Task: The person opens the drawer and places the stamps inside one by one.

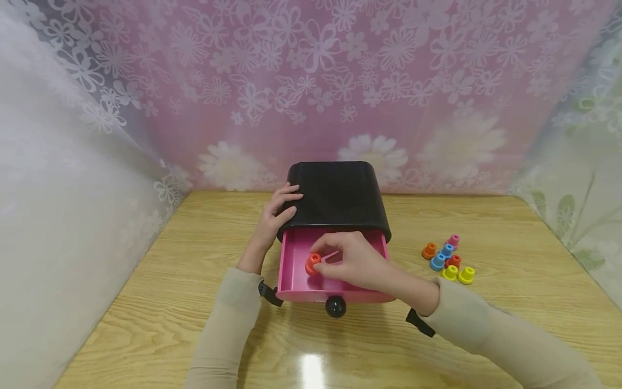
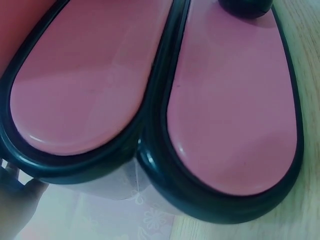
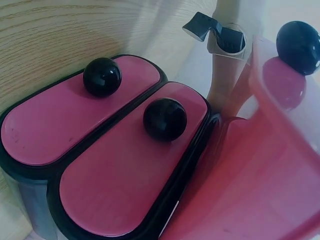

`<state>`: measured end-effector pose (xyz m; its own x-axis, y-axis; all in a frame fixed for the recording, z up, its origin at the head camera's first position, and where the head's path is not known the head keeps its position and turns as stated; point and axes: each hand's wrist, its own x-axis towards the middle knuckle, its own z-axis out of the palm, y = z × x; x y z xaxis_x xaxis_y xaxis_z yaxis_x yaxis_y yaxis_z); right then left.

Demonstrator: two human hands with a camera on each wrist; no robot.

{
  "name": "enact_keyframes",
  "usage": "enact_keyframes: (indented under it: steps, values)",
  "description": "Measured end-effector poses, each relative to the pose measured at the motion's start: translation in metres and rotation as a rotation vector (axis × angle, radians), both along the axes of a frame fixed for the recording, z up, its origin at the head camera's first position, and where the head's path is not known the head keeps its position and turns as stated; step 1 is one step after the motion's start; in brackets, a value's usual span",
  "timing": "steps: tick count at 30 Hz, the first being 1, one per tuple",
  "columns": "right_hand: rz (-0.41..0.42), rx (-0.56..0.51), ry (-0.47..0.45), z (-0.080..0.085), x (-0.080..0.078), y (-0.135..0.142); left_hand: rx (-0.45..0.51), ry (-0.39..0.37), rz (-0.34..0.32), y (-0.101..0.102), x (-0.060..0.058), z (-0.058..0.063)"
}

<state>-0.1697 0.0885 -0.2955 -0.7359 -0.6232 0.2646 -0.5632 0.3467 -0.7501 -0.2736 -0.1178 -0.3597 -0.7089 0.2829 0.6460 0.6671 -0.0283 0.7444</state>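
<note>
My right hand point(image 1: 357, 262) pinches a small red stepped plastic peg point(image 1: 313, 264) between thumb and fingers, over a pulled-out pink drawer point(image 1: 286, 265). That drawer is the top one of a black drawer cabinet point(image 1: 335, 192) and has a round black knob point(image 1: 336, 307). Against the cabinet's left side and top edge rests my left hand point(image 1: 276, 216), fingers extended. The left wrist view catches part of this hand point(image 2: 17, 200) at the lower left, beside the black rim. Lower pink drawer fronts point(image 3: 135, 170) with black knobs stay closed in the right wrist view.
On the wooden table point(image 1: 160, 281), right of the cabinet, several similar pegs stand in a loose group: an orange peg point(image 1: 429, 251), a pink peg point(image 1: 454, 241), blue ones, a red one and a yellow peg point(image 1: 466, 275). A flowered curtain point(image 1: 320, 97) hangs behind.
</note>
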Motion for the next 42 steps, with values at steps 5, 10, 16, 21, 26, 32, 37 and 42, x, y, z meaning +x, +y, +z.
enact_keyframes:
  steps: [5,10,16,21,26,32,37,42]
  values:
    - [-0.011,0.064,0.017,-0.002,-0.002,-0.004,-0.005,-0.017,-0.016,0.001,0.004,0.004]
    - [-0.005,0.126,0.023,-0.003,-0.003,-0.009,-0.01,-0.021,-0.013,0.005,0.017,0.018]
    - [0.009,0.174,0.022,-0.002,-0.002,-0.012,-0.018,-0.015,0.004,0.005,0.021,0.022]
    - [0.029,0.181,0.022,-0.002,-0.002,-0.013,-0.008,-0.016,-0.005,0.002,0.011,0.011]
    - [0.044,0.188,0.018,-0.003,-0.001,-0.015,-0.003,-0.017,-0.004,0.001,0.003,0.003]
    - [0.051,0.197,0.025,-0.005,-0.002,-0.016,-0.008,-0.01,0.012,0.001,0.001,0.002]
    - [0.048,0.207,0.032,-0.005,-0.001,-0.016,-0.001,-0.006,0.011,0.001,0.001,0.001]
    - [0.043,0.215,0.03,-0.005,-0.001,-0.017,0.009,-0.006,-0.004,0.001,0.002,0.002]
